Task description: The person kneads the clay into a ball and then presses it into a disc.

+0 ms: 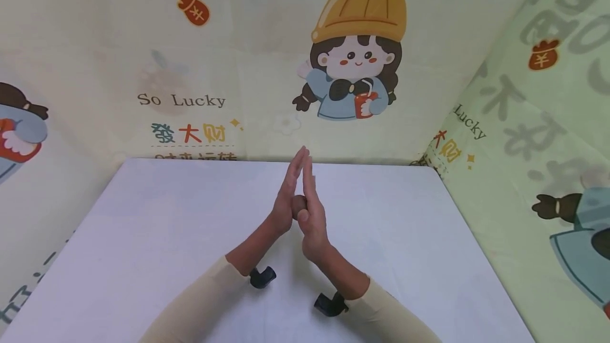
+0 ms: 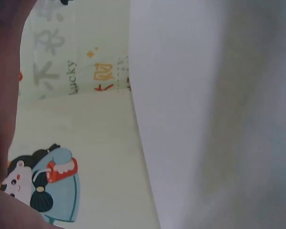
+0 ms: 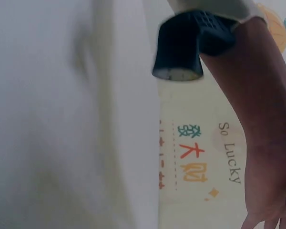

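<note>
My two hands meet palm to palm above the middle of a white table [image 1: 143,237] in the head view. The left hand [image 1: 285,195] and the right hand [image 1: 313,216] have straight fingers pointing away and up, and their tips touch. Neither hand holds anything. Both arms wear cream sleeves. A black wrist camera [image 1: 262,277] sits under the left wrist and another [image 1: 330,304] under the right wrist. In the right wrist view the left forearm [image 3: 264,119] and its black camera [image 3: 181,52] fill the upper right. A blurred patch of skin [image 2: 2,95] edges the left wrist view.
A cartoon-printed cloth backdrop [image 1: 352,68] rises behind the table and wraps round its left and right sides [image 1: 534,136]. The table's far edge [image 1: 267,161] meets the cloth. The white tabletop [image 2: 214,119] appears in both wrist views, with nothing lying on it.
</note>
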